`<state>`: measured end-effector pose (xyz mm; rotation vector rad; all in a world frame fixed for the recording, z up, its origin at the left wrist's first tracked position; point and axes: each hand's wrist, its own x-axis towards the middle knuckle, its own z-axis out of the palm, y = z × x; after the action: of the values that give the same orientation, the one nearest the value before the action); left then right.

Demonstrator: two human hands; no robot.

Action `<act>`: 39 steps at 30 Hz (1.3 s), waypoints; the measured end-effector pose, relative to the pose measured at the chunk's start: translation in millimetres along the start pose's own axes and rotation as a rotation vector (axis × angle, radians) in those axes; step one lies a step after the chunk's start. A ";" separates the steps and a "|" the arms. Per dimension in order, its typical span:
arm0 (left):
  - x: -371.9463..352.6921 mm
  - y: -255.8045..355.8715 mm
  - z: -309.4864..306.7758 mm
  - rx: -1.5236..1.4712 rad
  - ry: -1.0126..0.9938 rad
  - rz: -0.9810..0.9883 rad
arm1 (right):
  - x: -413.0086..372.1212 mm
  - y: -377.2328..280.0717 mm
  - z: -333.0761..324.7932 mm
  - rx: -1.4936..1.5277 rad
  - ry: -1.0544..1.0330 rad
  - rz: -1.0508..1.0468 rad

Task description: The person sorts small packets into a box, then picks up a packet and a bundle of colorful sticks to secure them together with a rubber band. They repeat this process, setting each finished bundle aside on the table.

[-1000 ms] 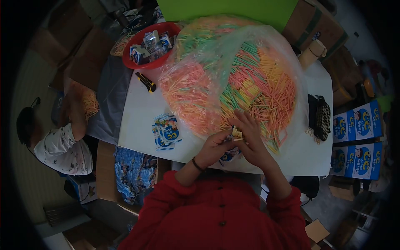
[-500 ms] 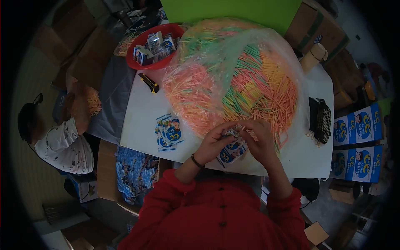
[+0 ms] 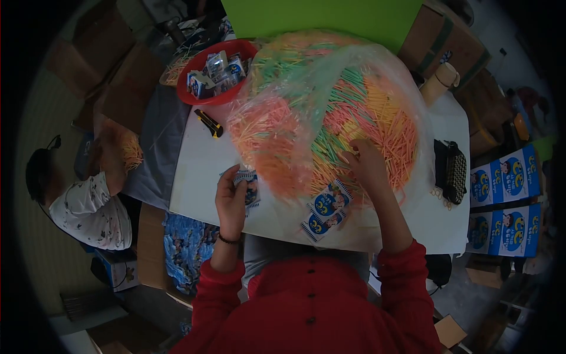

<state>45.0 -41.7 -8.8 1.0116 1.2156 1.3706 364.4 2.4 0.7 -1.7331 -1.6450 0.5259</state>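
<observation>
My left hand (image 3: 232, 197) rests on a small stack of blue printed packets (image 3: 250, 187) near the table's front left, its fingers closed on the top one. My right hand (image 3: 367, 163) reaches into the heap of coloured sticks (image 3: 330, 112), pink, orange, green and yellow, lying in an open clear plastic bag. I cannot tell whether its fingers hold any sticks. Two filled blue packets (image 3: 325, 209) lie between my hands at the bag's front edge.
A red bowl (image 3: 207, 97) of packets stands at the back left, with a yellow-and-black utility knife (image 3: 209, 123) beside it. A black pouch (image 3: 451, 171) lies at the right. Blue printed boxes (image 3: 506, 197) stand far right. Another person (image 3: 88, 200) sits at the left holding sticks.
My hands have parted. The packet they held together now lies on the table. The left hand moved left to the packet stack; the right moved up into the sticks.
</observation>
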 end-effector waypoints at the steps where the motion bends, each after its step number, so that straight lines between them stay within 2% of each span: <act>1: 3.7 0.1 -4.7 0.001 -0.002 0.001 | 7.7 2.2 3.4 -0.207 -0.030 -0.080; 2: 7.7 -1.0 -8.5 0.586 0.116 0.357 | 14.3 4.3 7.6 -0.414 -0.061 -0.161; 3: 10.8 2.4 -8.1 1.170 0.235 0.716 | 20.3 6.5 14.2 -0.412 -0.056 -0.163; 4: 8.8 3.8 -4.0 1.170 0.236 0.723 | 26.3 8.1 21.7 -0.500 -0.079 -0.148; 6: -10.2 1.9 16.1 1.161 0.056 0.730 | 32.3 9.4 29.8 -0.586 -0.114 -0.128; 8: -23.5 -1.5 47.0 1.088 -0.192 0.745 | 35.8 3.4 30.1 -0.705 -0.250 -0.119; 9: -28.6 -6.2 65.1 1.041 -0.270 0.674 | 34.5 0.6 30.5 -0.710 -0.249 -0.123; 10: -31.7 -11.4 81.3 0.990 -0.350 0.607 | 31.9 -2.5 30.2 -0.817 -0.222 -0.223; 11: -32.1 -20.8 93.5 0.984 -0.350 0.612 | 28.6 -5.0 29.6 -0.923 -0.193 -0.319; 15: -22.8 -45.0 118.6 1.040 -0.450 0.503 | 17.8 -3.2 33.4 -0.943 -0.143 -0.323; 18: -18.3 -48.4 116.8 0.985 -0.480 0.472 | 15.5 2.5 25.5 -0.823 -0.072 -0.372; 20: -13.5 -50.5 110.5 0.951 -0.501 0.470 | 20.5 31.3 24.9 -0.550 0.013 -0.338; 21: -11.5 -51.9 107.2 0.865 -0.528 0.426 | 16.9 26.8 15.7 -0.552 0.017 -0.340; 23: -10.2 -49.5 104.2 0.776 -0.560 0.385 | -2.0 9.6 -9.3 -0.094 -0.032 0.042; 24: -11.3 -45.1 104.0 0.629 -0.534 0.336 | -10.1 14.7 -14.2 -0.096 -0.028 0.047; 25: -12.6 -43.2 103.3 0.482 -0.507 0.285 | -19.3 21.6 -19.9 0.207 0.011 0.014; 26: -13.4 -45.7 101.7 0.479 -0.514 0.283 | -28.9 27.4 -23.8 0.510 0.051 -0.020; 28: -16.1 -52.5 98.2 0.194 -0.454 0.161 | -54.0 36.0 -23.2 0.585 0.103 -0.033; 30: -18.3 -56.7 99.1 0.135 -0.470 0.124 | -73.7 52.1 -14.7 0.659 0.150 -0.045; 31: -20.1 -58.6 99.0 0.079 -0.488 0.090 | -82.2 63.8 -5.0 0.685 0.127 0.025; 32: -17.4 -66.7 94.9 0.080 -0.492 0.083 | -88.7 76.4 1.9 0.711 0.106 0.095; 34: -9.5 -79.2 87.0 0.402 -0.728 0.128 | -89.4 70.4 0.3 0.744 0.088 0.115; 38: -11.0 -74.5 91.7 0.339 -0.768 0.223 | -92.0 66.5 -1.1 0.733 0.065 0.135; 39: -14.0 -70.7 93.9 0.084 -0.724 0.024 | -92.0 67.3 -3.3 0.732 0.066 0.133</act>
<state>149.3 -41.9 -64.9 1.4200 0.7137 0.8425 403.1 -86.3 -59.6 -1.2853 -1.0880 0.9768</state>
